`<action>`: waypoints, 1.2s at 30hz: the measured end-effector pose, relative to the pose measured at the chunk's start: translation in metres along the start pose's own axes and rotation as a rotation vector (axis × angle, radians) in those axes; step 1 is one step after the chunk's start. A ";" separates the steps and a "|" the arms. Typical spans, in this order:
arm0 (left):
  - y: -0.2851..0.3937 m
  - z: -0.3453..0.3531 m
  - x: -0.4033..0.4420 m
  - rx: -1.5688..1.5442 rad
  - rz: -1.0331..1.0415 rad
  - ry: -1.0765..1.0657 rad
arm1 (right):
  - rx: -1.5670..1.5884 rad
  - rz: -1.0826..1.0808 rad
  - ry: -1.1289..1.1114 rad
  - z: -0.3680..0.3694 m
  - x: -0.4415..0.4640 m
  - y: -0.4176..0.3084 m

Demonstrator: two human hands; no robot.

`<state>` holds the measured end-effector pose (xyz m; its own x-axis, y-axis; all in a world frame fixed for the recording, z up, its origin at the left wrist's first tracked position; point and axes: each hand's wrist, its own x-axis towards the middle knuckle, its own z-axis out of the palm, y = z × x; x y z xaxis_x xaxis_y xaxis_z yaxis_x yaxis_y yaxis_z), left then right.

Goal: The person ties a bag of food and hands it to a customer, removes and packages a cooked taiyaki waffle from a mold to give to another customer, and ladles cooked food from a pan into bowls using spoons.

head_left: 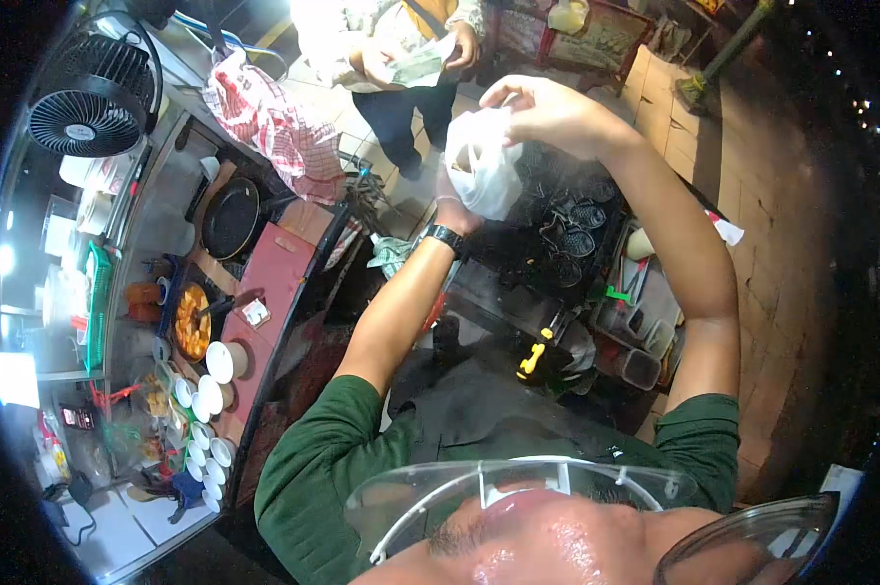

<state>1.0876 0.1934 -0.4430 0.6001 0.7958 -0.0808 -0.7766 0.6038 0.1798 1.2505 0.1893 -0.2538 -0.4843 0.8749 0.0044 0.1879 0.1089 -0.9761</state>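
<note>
A white plastic bag (pixel 486 175) is held up in front of me, bulging with contents I cannot make out. My right hand (pixel 547 112) has its fingers closed at the bag's upper edge, with the wrist bent. Against the bag's lower left side is my left hand (pixel 451 210), wearing a black watch; it supports the bag, and most of its fingers are hidden behind it. Below the bag lies a dark stove or grill (pixel 571 229) with several round moulds or burners.
Opposite me a person (pixel 401 44) holds what looks like banknotes (pixel 422 66). On my left, a counter has a black pan (pixel 231 218), a pan of orange food (pixel 193 322), a red board (pixel 274 268), several white cups (pixel 214 395) and a fan (pixel 84 97). Containers (pixel 640 366) stand right.
</note>
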 end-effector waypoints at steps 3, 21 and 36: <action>0.005 -0.009 0.013 0.004 0.165 -0.086 | 0.450 0.312 0.073 -0.004 0.028 -0.004; 0.037 -0.047 0.044 -0.058 0.187 -0.015 | 0.572 -0.020 -0.033 0.004 0.075 0.013; 0.055 -0.028 0.064 -0.052 0.200 -0.142 | 0.558 0.028 0.142 -0.030 0.095 -0.010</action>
<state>1.0779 0.2790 -0.4661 0.4514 0.8877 0.0905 -0.8893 0.4391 0.1277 1.2281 0.2859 -0.2368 -0.3585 0.9330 -0.0312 -0.2993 -0.1466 -0.9428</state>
